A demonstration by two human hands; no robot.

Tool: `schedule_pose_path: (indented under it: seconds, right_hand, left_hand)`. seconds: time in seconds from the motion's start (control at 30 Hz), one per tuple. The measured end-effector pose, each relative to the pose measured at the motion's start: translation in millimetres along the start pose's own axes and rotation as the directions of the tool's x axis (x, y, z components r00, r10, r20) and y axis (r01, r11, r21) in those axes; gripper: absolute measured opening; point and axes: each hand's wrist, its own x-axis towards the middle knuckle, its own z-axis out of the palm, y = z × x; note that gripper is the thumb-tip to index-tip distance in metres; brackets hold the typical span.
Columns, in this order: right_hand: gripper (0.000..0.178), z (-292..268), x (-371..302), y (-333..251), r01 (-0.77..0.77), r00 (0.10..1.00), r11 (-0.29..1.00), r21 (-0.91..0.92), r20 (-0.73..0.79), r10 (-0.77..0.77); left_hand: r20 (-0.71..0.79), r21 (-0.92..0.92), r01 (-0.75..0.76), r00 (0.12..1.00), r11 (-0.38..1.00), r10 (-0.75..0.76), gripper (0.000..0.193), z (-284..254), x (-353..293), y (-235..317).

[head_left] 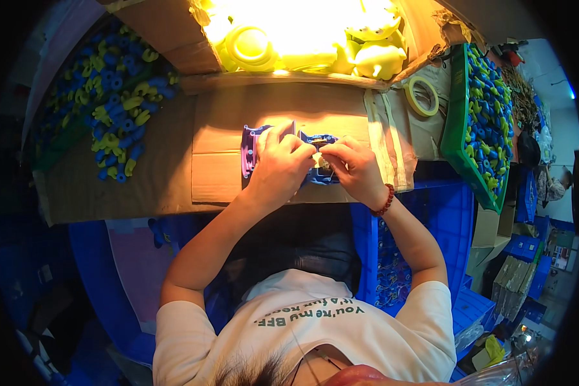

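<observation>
Item 1, blue housing (323,172): centre of the frame, between the hands; inner face, with small pale pieces inside, partly bared to view; long axis hard to judge under the fingers, seemingly up and down the frame.

Item 2, purple-and-blue part (247,157): left of centre; longer up and down than across in its visible portion; whether joined to the housing, hidden by fingers.

Item 3, left hand (280,157): lay over the space between the 2 plastic pieces; fingers bent, tips pointing right, at the housing's left edge; the nearer hand to the purple-and-blue part.

Item 4, right hand (354,167): came in from the right side of the housing; tips pointed left, meeting the left hand's at the middle of the housing; whether either hand was clamped on the housing or on a small piece, could not be told.

Key relation: the housing lay left of the right hand and right of the left hand; fingertips of both nearly met over it.

Surroundings: cardboard sheet (219,174) beneath; tape roll (410,96), upper right; green crate (455,122) of small parts, far right; loose pile (116,103), upper left.
</observation>
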Motion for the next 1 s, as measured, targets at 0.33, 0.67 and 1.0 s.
schedule_pose_path:
  seconds: [0.33,0.67,1.0]
  right_hand:
    - [0.009,5,-2,3,0.064,0.997,0.984,-0.168,0.059,-0.055]
    - [0.019,-5,-2,8,-0.044,0.996,0.998,-0.052,0.070,0.047]
    - [0.098,-34,-8,20,0.123,0.954,0.992,-0.026,0.279,-0.111]
  left_hand:
    - [0.073,0.185,-0.054,0.996,0.981,0.041,0.004,4,6,3]
    - [0.166,0.170,-0.117,0.982,0.978,0.089,0.025,-14,16,2]
    - [0.448,0.249,-0.015,0.888,0.968,-0.101,0.118,-63,5,-30]
